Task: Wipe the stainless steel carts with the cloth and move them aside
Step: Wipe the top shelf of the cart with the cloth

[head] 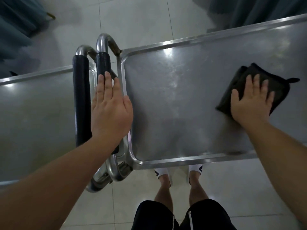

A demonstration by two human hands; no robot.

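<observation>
Two stainless steel carts stand handle to handle below me. The right cart (182, 100) shows a flat, rimmed top shelf. On its right part lies a folded black cloth (259, 77), and my right hand (250, 103) presses it flat with straight, spread fingers. My left hand (111, 110) rests with straight fingers on the right cart's black-padded handle (103, 63), its thumb against the shelf rim. The left cart (38, 110) has its own black-padded handle (81, 100) just left of my hand.
Pale floor tiles (132, 19) surround the carts. Dark curtains hang at the top left (15, 19) and top right (259, 10). My legs and white shoes (163, 173) stand right behind the right cart's near rim.
</observation>
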